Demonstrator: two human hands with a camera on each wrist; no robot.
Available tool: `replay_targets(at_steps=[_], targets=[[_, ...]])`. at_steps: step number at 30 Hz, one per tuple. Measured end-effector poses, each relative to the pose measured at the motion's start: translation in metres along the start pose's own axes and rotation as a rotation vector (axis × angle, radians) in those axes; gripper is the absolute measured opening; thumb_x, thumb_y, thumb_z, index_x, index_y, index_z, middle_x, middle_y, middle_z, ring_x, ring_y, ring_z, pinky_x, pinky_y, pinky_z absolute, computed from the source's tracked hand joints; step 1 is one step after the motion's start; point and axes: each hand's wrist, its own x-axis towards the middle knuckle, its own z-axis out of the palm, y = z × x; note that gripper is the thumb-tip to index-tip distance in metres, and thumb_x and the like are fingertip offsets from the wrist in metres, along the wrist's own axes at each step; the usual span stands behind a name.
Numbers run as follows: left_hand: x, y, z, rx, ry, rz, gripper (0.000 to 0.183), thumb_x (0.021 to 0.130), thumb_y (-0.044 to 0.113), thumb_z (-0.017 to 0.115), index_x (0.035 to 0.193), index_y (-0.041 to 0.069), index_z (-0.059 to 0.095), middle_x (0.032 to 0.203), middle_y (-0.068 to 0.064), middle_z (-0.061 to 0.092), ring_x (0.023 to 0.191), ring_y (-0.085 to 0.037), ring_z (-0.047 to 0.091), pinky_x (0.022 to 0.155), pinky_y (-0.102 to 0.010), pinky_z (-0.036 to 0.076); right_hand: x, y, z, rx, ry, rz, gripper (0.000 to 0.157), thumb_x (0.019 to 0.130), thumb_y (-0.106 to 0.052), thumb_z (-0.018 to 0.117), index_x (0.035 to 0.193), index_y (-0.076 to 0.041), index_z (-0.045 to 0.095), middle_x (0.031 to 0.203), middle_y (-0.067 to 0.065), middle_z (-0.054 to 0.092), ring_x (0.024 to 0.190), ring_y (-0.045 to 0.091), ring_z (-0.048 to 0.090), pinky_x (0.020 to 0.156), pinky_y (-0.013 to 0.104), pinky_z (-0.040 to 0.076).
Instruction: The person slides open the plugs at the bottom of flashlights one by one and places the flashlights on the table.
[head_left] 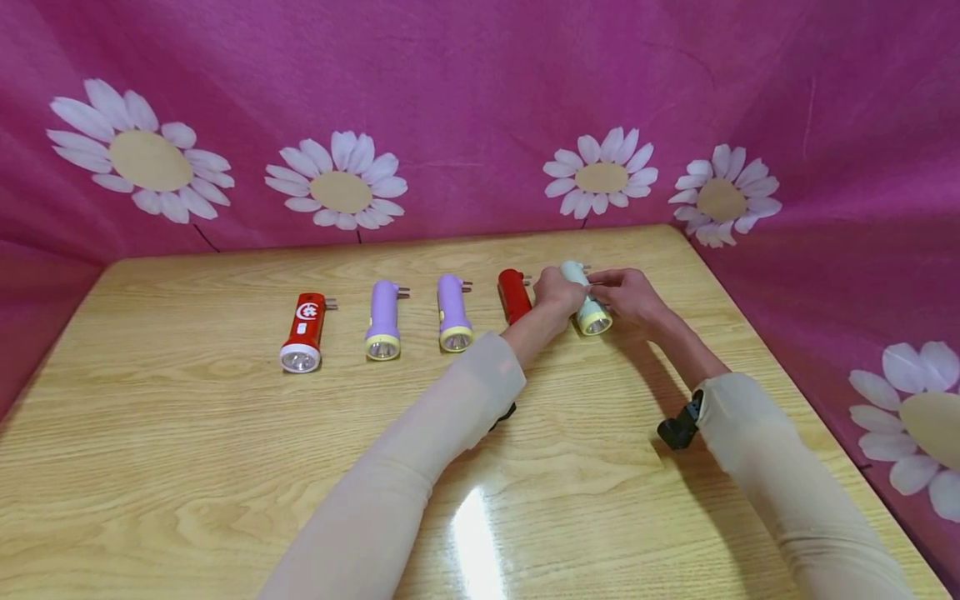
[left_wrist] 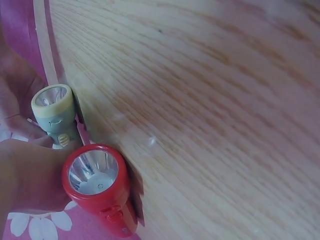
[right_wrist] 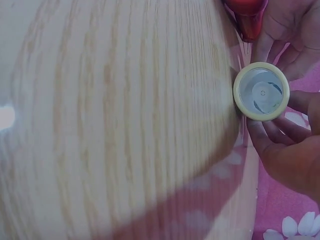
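Observation:
A pale green flashlight [head_left: 593, 323] with a yellow rim lies near the table's back right, its lens facing the front. My left hand [head_left: 557, 289] grips its body from the left. From the right, my right hand [head_left: 634, 296] holds it near the plug prongs; in the right wrist view, thumb and fingers of the right hand [right_wrist: 295, 157] curl about the flashlight [right_wrist: 262, 93] behind its rim. Just left of it lies a red flashlight [head_left: 513, 292], partly hidden by my left forearm. In the left wrist view this red flashlight [left_wrist: 112, 202] stands close beside my left hand [left_wrist: 37, 172].
Further left on the wooden table [head_left: 187, 467] are two purple flashlights, one [head_left: 453, 308] nearer and one [head_left: 384, 317] beyond, then a red flashlight with a white rim [head_left: 302, 329]. A pink flowered cloth [head_left: 465, 108] hangs behind the table and along its right side.

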Motion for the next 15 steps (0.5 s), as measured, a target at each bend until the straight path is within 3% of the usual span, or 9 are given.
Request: replay_targets(at_steps=[15], targets=[[0.0012,-0.0018,0.0014,-0.012,-0.040,-0.025,0.034,0.077,0.018,0.073,0.104,0.006,0.056,0.088,-0.004,0.055,0.078,-0.016,0.053,0.067,-0.024,0.048,0.0018,0.0003,0.0012,0.015,-0.005,0.016,0.038,0.094,-0.013,0.049,0.129,0.004,0.049,0.126,0.022,0.047,0.104,0.025,0.049,0.077,0.023,0.046]])
